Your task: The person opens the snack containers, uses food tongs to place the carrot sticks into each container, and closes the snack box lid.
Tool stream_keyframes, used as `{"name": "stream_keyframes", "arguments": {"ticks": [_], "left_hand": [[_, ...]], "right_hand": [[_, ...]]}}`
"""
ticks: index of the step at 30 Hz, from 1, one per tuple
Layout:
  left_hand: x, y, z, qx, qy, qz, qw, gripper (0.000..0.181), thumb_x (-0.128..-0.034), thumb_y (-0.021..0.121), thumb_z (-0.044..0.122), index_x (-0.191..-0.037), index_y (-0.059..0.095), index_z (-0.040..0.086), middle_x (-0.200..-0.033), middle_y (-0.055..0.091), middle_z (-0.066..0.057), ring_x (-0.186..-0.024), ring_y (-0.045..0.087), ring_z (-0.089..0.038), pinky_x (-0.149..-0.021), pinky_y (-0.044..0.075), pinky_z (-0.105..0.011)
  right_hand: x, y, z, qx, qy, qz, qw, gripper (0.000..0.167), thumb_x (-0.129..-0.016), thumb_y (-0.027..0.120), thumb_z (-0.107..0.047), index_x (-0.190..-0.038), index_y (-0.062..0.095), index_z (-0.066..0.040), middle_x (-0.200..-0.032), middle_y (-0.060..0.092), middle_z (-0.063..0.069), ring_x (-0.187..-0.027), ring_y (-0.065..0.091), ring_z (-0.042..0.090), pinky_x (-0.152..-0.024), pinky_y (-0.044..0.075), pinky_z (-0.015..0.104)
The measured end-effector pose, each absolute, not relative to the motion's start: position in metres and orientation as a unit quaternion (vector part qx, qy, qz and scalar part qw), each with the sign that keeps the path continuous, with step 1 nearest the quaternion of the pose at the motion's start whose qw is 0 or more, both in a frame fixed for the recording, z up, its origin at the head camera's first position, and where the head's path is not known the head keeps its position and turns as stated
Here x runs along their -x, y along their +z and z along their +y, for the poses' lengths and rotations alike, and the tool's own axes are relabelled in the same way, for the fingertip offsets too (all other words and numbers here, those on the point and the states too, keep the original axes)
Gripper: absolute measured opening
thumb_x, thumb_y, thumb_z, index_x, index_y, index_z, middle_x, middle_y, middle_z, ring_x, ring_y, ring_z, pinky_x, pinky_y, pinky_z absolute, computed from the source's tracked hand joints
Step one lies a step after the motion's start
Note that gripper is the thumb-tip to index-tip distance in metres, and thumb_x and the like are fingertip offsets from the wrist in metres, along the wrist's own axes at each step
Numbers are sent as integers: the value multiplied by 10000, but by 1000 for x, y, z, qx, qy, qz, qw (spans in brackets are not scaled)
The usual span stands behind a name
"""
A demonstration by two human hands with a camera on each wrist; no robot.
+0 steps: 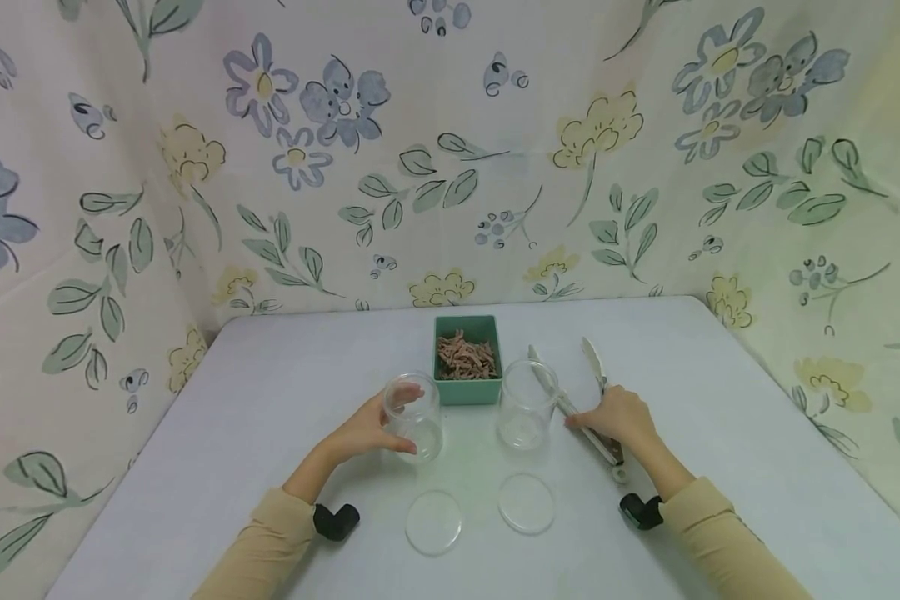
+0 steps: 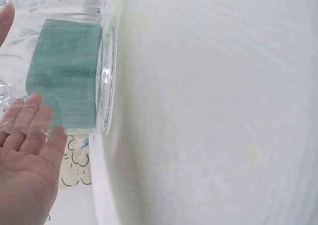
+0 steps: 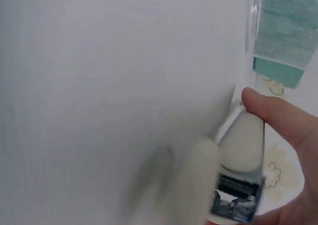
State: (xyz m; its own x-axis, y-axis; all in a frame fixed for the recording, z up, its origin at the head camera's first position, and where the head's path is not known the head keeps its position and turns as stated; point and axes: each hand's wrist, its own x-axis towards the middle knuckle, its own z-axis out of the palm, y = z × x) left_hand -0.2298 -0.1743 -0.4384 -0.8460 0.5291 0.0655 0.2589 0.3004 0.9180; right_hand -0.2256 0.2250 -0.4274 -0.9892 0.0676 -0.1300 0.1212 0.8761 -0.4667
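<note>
My left hand (image 1: 371,425) is around a clear jar (image 1: 423,437), with the thumb at its near side and the fingers behind it. In the left wrist view, the fingers (image 2: 35,125) lie along the jar's clear wall. My right hand (image 1: 618,417) grips a pair of tongs (image 1: 596,442) with pale handles, their arms spread apart and pointing toward the back. The thumb (image 3: 263,103) presses on one handle in the right wrist view. A second clear jar (image 1: 523,425) stands between the hands, beside the tongs.
Behind the jars sits a green rectangular container (image 1: 468,392) of brown shredded strips. Two clear round discs, a left disc (image 1: 433,522) and a right disc (image 1: 527,503), lie in front on the white table (image 1: 270,400). Floral cloth (image 1: 450,208) hangs behind and at both sides.
</note>
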Motion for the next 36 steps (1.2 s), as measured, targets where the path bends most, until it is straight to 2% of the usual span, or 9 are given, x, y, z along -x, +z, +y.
{"name": "stream_keyframes", "arguments": {"ticks": [6,8,15,19,24,29,33,36], "left_hand": [[230,-437,-173,-248,542,793,128,806,-730,828,18,-1411,400,-31,-1441,437,-217,-1360,344,-417,-1085,263,-637],[230,-436,-173,-248,544,791,129,804,-728,827,14,-1408,401,-33,-1440,438,-217,-1361,343,-417,-1087,261,-635],[229,-435,-174,-247,545,791,130,787,-734,822,14,-1402,409,-33,-1435,441,-218,-1357,346,-418,-1079,269,-642],[229,-435,-173,-246,544,792,129,786,-736,820,10,-1403,407,-31,-1436,440,-217,-1358,347,-418,-1078,269,-644],[228,-434,-173,-245,548,790,129,781,-737,816,-3,-1403,409,-36,-1437,440,-218,-1361,343,-418,-1086,263,-635],[228,-434,-172,-245,553,786,130,779,-740,815,-5,-1405,412,-41,-1438,442,-218,-1364,340,-415,-1098,255,-621],[228,-434,-173,-246,553,785,131,786,-733,824,5,-1402,413,-43,-1436,442,-221,-1363,343,-414,-1097,261,-616],[229,-435,-174,-247,552,785,131,786,-734,823,4,-1403,413,-42,-1436,440,-224,-1362,342,-415,-1096,262,-618]], "right_hand": [[225,-416,239,-42,-246,968,22,552,-721,810,-364,-839,558,112,-686,543,138,-578,520,241,-467,458,322],[227,-413,244,-39,-240,970,11,530,-719,811,-349,-839,551,97,-700,534,139,-604,507,254,-490,447,340],[233,-408,258,6,-188,982,-19,654,-731,779,-308,-1038,525,211,-900,586,333,-806,590,461,-654,511,539],[234,-409,262,21,-165,986,-29,683,-752,765,-306,-1098,502,220,-956,570,356,-855,579,487,-689,500,567],[233,-410,265,50,-156,985,-61,673,-748,781,-232,-1166,503,217,-975,576,352,-860,577,472,-706,493,569],[237,-404,271,68,-174,978,-91,582,-755,780,-170,-1167,563,179,-907,630,290,-727,560,346,-635,482,507],[242,-391,279,79,-198,970,-113,558,-760,788,-164,-1170,586,156,-889,648,256,-698,534,300,-591,452,451],[247,-373,284,99,-201,967,-120,556,-765,789,-161,-1178,586,152,-916,654,264,-719,543,310,-616,463,467]]}}
